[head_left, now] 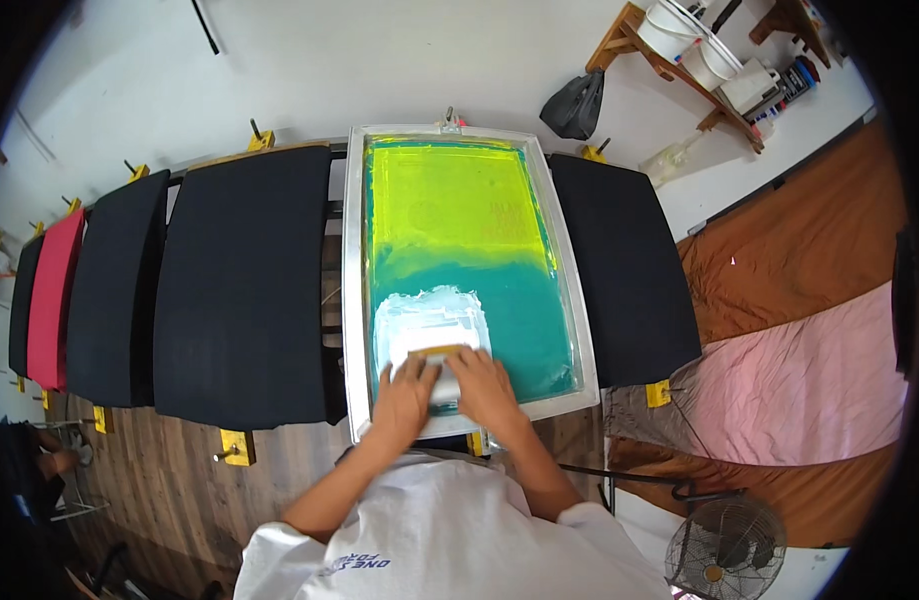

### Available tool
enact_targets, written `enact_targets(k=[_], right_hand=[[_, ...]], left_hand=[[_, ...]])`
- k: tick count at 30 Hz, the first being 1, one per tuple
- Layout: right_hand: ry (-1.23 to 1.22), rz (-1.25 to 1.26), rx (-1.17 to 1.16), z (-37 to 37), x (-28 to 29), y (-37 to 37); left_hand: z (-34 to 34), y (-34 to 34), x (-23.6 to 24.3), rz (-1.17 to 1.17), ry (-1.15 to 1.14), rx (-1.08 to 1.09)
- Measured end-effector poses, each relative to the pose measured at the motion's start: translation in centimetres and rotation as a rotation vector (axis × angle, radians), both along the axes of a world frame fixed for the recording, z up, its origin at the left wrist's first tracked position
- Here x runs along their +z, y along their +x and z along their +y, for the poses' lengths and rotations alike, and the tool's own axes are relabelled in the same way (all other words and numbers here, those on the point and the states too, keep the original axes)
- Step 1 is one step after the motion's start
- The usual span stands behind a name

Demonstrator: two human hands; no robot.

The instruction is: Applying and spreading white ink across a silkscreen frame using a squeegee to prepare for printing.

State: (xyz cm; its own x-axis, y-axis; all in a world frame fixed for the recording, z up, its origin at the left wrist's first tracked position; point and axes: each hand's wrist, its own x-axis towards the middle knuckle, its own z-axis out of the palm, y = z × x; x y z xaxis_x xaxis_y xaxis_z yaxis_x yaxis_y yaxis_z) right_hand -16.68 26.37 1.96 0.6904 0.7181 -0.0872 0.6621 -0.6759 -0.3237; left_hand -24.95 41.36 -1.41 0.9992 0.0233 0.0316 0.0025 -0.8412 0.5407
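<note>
Both hands side by side on a squeegee point(441, 362) at the near end of the screen frame point(352, 300): left hand point(407, 392) and right hand point(487, 388) curled over it, gripping and pressing down together, likely so pressure stays even across the blade width. Squeegee is mostly hidden under the fingers, only a tan wooden strip of handle shows, blade looks whitish. Just beyond it a patch of white ink point(429, 315) is spread on the mesh, roughly as wide as the squeegee. Mesh point(499, 300) reads teal in the near half, bright yellow-green in the far half. Frame is silver metal, lying flat, far end looks held by a clamp point(449, 120). Black platens point(241, 285) flank it left and right, one red platen point(54, 300) further left
</note>
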Motion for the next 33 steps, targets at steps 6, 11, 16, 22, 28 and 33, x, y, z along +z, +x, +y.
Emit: enact_targets(k=[6,11,16,22,28,33], right_hand=[[-0.064,0.100,0.047,-1.9,2.7,-3.1],[-0.030,0.005,-0.021,0.6,3.0,3.0],[-0.071,0.039,-0.079,1.0,1.1,5.5],[-0.063,0.072,-0.050,-1.8,1.7,-2.0],[-0.003,0.044,0.104,-0.6,2.5,0.2],[-0.046,-0.037,0.038,2.9,0.6,3.8]], left_hand=[[-1.0,-3.2,4.0,0.177,-0.121,-0.061],[1.1,3.4,4.2,0.074,-0.096,-0.012],[1.1,6.2,2.7,0.087,-0.109,0.015],[-1.9,-1.7,1.1,-0.043,-0.031,-0.026],[-0.4,-0.7,4.0,0.114,-0.069,0.023],[2.3,3.2,1.6,-0.046,-0.079,0.107]])
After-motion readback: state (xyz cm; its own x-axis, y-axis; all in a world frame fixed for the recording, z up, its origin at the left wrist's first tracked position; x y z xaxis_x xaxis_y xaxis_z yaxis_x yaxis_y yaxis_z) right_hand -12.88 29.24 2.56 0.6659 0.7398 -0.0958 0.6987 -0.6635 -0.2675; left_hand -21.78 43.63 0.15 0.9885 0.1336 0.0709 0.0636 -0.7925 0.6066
